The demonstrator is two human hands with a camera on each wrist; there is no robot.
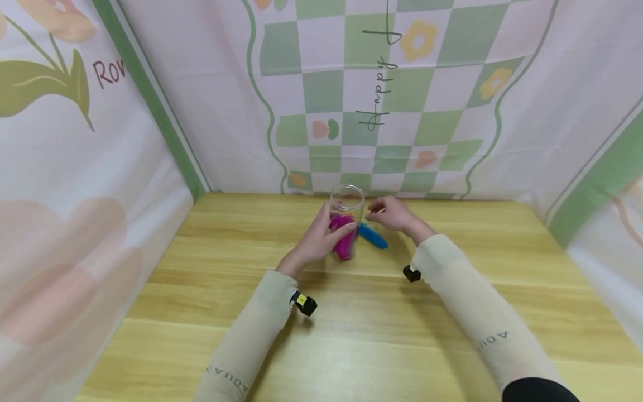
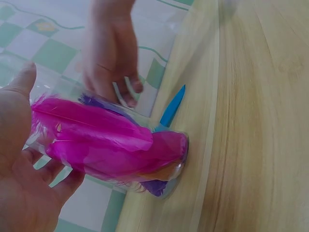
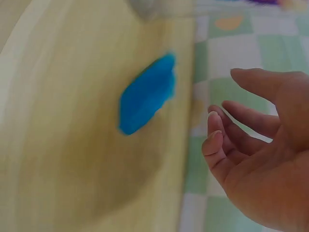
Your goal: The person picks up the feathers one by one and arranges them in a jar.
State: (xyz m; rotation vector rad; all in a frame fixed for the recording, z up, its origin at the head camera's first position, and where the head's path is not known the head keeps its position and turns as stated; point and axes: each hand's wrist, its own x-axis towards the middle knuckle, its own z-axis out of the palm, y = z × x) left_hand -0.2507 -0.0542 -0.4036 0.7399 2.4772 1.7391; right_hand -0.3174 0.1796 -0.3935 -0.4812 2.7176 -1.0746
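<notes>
My left hand (image 1: 318,237) grips a tall clear glass (image 1: 353,210), its thumb and fingers around the side. Bright pink feathers (image 2: 91,125) fill much of the glass, with purple feathers (image 2: 155,187) and a bit of orange near the bottom in the left wrist view. A blue feather (image 1: 373,237) lies on the table just right of the glass. Over its far end hovers my right hand (image 1: 394,215), apart from the feather; in the right wrist view the fingers are loosely bent and hold nothing.
The wooden table (image 1: 361,335) ends at the back against a hanging cloth (image 1: 321,89) with green and white checks. More printed cloth (image 1: 100,184) hangs along the left side, and another panel (image 1: 603,195) on the right. A small black camera sits at each wrist.
</notes>
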